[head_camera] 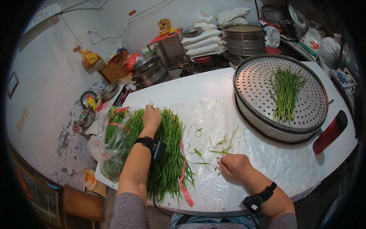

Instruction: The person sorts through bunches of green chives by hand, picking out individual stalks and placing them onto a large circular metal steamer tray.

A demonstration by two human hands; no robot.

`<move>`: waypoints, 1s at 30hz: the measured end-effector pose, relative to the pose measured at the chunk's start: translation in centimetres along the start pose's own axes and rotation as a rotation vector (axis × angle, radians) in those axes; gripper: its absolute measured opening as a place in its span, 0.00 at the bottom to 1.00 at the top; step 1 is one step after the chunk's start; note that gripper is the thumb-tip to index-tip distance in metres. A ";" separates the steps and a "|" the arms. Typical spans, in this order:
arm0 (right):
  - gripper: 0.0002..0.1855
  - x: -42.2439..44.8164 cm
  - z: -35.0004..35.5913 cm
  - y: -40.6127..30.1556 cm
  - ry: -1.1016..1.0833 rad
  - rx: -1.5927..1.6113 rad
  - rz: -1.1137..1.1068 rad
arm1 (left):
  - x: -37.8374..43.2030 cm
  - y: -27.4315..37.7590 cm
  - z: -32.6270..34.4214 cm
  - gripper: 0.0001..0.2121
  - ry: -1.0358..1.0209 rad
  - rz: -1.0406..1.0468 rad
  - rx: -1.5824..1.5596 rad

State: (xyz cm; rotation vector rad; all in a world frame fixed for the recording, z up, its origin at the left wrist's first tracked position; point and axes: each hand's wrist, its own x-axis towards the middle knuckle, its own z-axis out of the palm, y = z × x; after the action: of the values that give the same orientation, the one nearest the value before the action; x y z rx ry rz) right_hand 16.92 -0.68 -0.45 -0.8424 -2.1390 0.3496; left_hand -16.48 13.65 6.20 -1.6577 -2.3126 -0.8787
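A large heap of garlic chives point(171, 143) lies on a clear plastic sheet point(257, 163) spread over the white table. At the heap's upper end, my left hand point(152, 118) is closed around a few stalks, whose tips poke out above the fingers. My right hand point(237, 167) is low over the sheet with its fingers curled, touching loose chive scraps point(224, 150); whether it pinches one is hidden. To the far right, a tidy bunch of chives point(286, 94) rests on a perforated metal steamer tray point(254, 83).
A red cylinder point(330, 131) stands upright beside the steamer. Left of the heap sits a clear plastic bag point(111, 157) with more chives. A red ribbon point(184, 177) hangs along the heap. Stacked steamers point(243, 40), white sacks point(203, 43) and metal pots point(150, 70) stand beyond the table.
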 end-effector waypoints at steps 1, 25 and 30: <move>0.08 0.0 0.0 0.0 0.000 0.001 0.002 | 0.3 -0.5 0.2 0.14 -0.042 -0.023 0.006; 0.06 0.2 -0.2 0.1 0.109 0.279 0.242 | -8.4 7.9 -5.8 0.04 -0.603 0.097 -0.849; 0.15 0.3 0.2 0.4 0.140 0.984 0.443 | -14.5 10.2 -3.4 0.03 -0.867 0.018 -0.883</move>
State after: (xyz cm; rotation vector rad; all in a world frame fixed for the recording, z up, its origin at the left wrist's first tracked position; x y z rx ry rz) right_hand 16.82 -0.16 -0.64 -0.6850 -1.3448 1.3767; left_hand -2.56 2.23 6.08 -2.8724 -2.5222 -1.5677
